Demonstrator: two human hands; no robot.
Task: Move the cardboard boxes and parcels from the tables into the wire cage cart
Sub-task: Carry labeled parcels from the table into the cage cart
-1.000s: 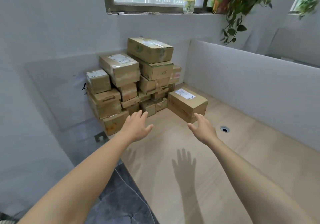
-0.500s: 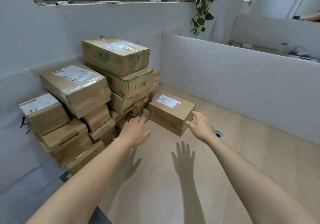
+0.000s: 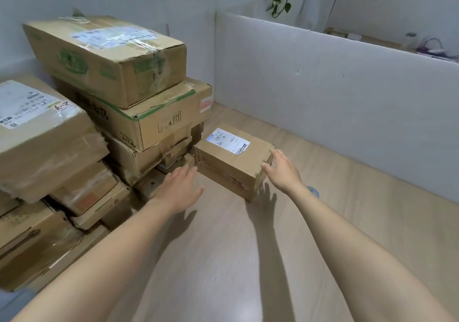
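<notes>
Your tabletop is pale wood-grain, smooth with a soft sheen. Towards its far edge, the small box is matt brown cardboard bearing a white paper label. Along the left edge, the top box carries wrinkled, glossy clear tape. The partition looks matt grey.

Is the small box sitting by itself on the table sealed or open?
Shut. The lone box has its top flaps flat and closed, a shipping label stuck on top.
</notes>
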